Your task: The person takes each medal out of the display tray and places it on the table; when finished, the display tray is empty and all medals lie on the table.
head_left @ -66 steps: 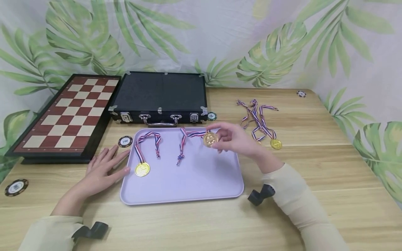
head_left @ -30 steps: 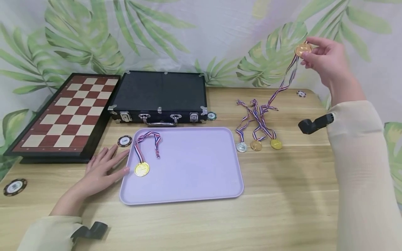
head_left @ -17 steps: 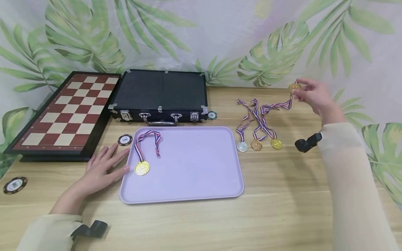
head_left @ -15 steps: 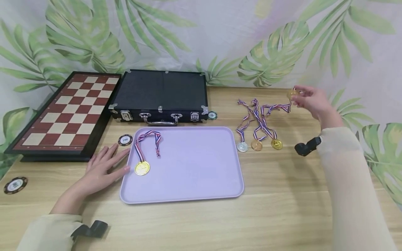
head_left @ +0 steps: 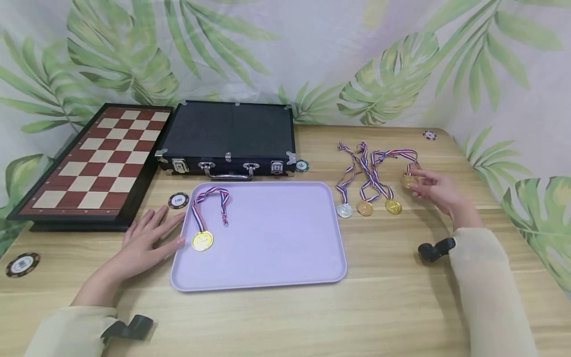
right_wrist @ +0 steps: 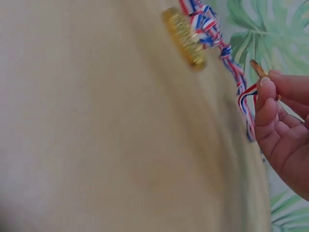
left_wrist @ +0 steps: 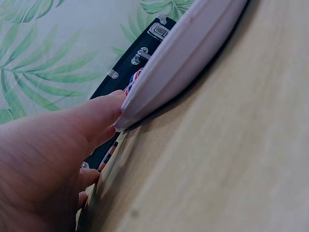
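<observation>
At the right, my right hand (head_left: 437,192) pinches a bronze-gold medal (head_left: 407,181) between thumb and fingers, low over the table. Its striped ribbon (head_left: 394,152) trails back to the left. The right wrist view shows this medal (right_wrist: 258,68) edge-on at the fingertips. Left of it lie a silver medal (head_left: 344,210), a bronze medal (head_left: 365,208) and a gold medal (head_left: 393,206), in a row with ribbons stretched backward. My left hand (head_left: 144,240) rests with spread fingers, fingertips at the left rim of the lilac tray (head_left: 272,243). Another gold medal (head_left: 202,241) lies on that tray.
Behind the tray stands a black case (head_left: 232,131) with metal latches. A red-and-cream chessboard (head_left: 104,158) is at the left. Poker chips lie about: one by the tray's corner (head_left: 178,200), others at the front left (head_left: 22,265), beside the case (head_left: 302,165) and at the far right (head_left: 429,135).
My right hand has lifted the medal off the tray, carried it high to the right, then lowered it beside the row, laying its ribbon on the table. My left hand has stayed put.
</observation>
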Motion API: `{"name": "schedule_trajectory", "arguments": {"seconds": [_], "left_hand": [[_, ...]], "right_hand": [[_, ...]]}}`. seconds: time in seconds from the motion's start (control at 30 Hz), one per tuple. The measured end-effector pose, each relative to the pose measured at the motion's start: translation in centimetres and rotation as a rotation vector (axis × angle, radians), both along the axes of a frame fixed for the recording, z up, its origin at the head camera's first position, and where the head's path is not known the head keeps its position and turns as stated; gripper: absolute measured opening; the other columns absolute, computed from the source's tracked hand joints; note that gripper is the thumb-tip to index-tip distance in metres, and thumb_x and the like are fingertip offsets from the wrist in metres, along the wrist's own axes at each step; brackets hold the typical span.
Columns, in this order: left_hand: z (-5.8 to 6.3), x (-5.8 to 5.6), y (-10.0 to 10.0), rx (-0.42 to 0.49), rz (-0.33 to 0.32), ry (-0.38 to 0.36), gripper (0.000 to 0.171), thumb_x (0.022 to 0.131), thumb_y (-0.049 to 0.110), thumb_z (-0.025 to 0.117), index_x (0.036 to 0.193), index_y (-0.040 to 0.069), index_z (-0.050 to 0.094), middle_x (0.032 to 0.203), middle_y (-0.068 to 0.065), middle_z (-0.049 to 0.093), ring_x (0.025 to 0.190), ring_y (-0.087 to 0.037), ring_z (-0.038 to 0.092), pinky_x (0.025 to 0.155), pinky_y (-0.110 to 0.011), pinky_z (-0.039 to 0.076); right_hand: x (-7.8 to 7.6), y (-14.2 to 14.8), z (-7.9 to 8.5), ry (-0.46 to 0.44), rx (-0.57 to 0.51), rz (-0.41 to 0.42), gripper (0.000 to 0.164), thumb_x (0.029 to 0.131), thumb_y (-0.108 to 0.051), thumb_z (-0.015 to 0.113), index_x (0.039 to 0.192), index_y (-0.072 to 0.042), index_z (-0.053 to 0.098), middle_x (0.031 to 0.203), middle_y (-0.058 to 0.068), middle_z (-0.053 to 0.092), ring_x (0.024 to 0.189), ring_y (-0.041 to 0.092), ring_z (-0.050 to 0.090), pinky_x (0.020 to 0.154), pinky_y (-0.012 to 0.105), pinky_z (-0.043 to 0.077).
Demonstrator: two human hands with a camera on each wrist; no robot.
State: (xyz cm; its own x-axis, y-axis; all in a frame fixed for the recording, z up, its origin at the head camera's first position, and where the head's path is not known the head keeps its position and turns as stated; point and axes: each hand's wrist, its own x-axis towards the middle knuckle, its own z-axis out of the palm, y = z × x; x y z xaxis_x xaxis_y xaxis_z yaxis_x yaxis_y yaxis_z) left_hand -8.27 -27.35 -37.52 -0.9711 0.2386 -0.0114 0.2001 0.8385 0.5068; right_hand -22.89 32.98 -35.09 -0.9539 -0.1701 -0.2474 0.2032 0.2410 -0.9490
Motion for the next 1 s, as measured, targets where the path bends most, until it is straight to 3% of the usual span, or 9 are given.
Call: {"name": "schedule_trajectory", "arguments": {"seconds": [0.3, 0.6, 0.77, 0.87, 1.0], "left_hand": [[0.0, -0.1, 0.2, 0.003, 0.0, -0.005, 0.061, 0.083, 0.042, 0.051, 0.136, 0.018, 0.03, 0.139, -0.025, 0.009, 0.125, -0.039, -0.006, 0.091, -0.057, -0.012], [-0.1, -0.1, 0.1, 0.001, 0.0, 0.001, 0.061, 0.083, 0.042, 0.052, 0.136, 0.019, 0.029, 0.138, -0.025, 0.01, 0.124, -0.04, -0.006, 0.091, -0.057, -0.013], [-0.2, -0.2, 0.1, 0.001, -0.004, 0.002, 0.061, 0.083, 0.042, 0.052, 0.136, 0.019, 0.029, 0.139, -0.025, 0.01, 0.125, -0.04, -0.006, 0.091, -0.057, -0.012], [-0.2, -0.1, 0.0, 0.003, -0.004, 0.002, 0.061, 0.083, 0.042, 0.052, 0.136, 0.019, 0.03, 0.138, -0.025, 0.01, 0.125, -0.04, -0.006, 0.091, -0.057, -0.012], [-0.1, 0.0, 0.0, 0.007, 0.0, 0.002, 0.061, 0.083, 0.041, 0.052, 0.136, 0.019, 0.03, 0.138, -0.025, 0.01, 0.125, -0.04, -0.006, 0.091, -0.057, -0.012]], "right_hand": [[2.0, 1.2, -1.3, 0.073, 0.143, 0.133, 0.051, 0.081, -0.004, 0.058, 0.127, 0.002, 0.037, 0.078, 0.007, 0.055, 0.065, 0.012, 0.056, 0.059, 0.023, 0.047], [2.8, 1.5, -1.1, -0.004, 0.261, 0.193, 0.054, 0.081, -0.009, 0.059, 0.129, 0.001, 0.035, 0.075, 0.01, 0.055, 0.06, 0.013, 0.053, 0.054, 0.026, 0.046], [3.1, 1.8, -0.7, -0.029, 0.273, 0.219, 0.06, 0.082, -0.014, 0.06, 0.132, -0.002, 0.03, 0.069, 0.009, 0.056, 0.053, 0.011, 0.05, 0.05, 0.027, 0.046], [3.1, 1.4, 0.2, 0.004, 0.258, 0.233, 0.061, 0.083, -0.014, 0.059, 0.134, -0.004, 0.027, 0.07, 0.009, 0.056, 0.054, 0.012, 0.05, 0.051, 0.027, 0.045], [2.9, -1.2, 2.0, 0.136, 0.248, 0.267, 0.057, 0.084, -0.012, 0.057, 0.134, -0.009, 0.03, 0.078, 0.016, 0.055, 0.061, 0.02, 0.052, 0.056, 0.03, 0.045]]}}
